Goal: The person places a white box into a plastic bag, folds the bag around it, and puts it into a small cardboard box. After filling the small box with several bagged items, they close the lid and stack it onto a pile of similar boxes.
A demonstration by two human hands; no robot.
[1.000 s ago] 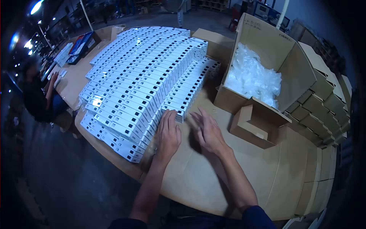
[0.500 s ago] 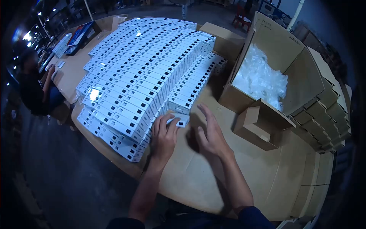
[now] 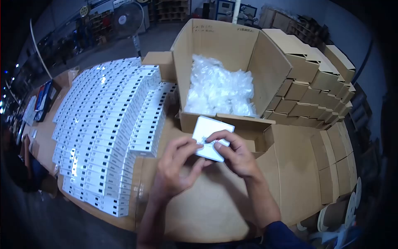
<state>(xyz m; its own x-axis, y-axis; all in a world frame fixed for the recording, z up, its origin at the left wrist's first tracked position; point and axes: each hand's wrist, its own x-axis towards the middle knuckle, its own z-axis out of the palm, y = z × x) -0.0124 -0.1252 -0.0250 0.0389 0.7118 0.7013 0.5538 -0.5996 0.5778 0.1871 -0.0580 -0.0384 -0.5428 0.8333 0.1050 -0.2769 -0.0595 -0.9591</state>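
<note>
A flat, square white box with small dark print near its middle is tilted up in front of me, above the table. My right hand grips it from the right, fingers bent over its printed face. At its lower left, my left hand has its fingertips on the face and its thumb by the bottom edge. Left of my hands stand rows of stacked white boxes, their ends marked with dark squares. The underside of the held box is hidden.
Behind my hands a large cardboard carton holds crumpled clear plastic bags. A small open cardboard box sits before it. Brown cartons are piled at right, beside spools. Another person is at far left.
My left hand has left the stack's near end. A white box is now between both hands, its square face showing. The view has swung right.
</note>
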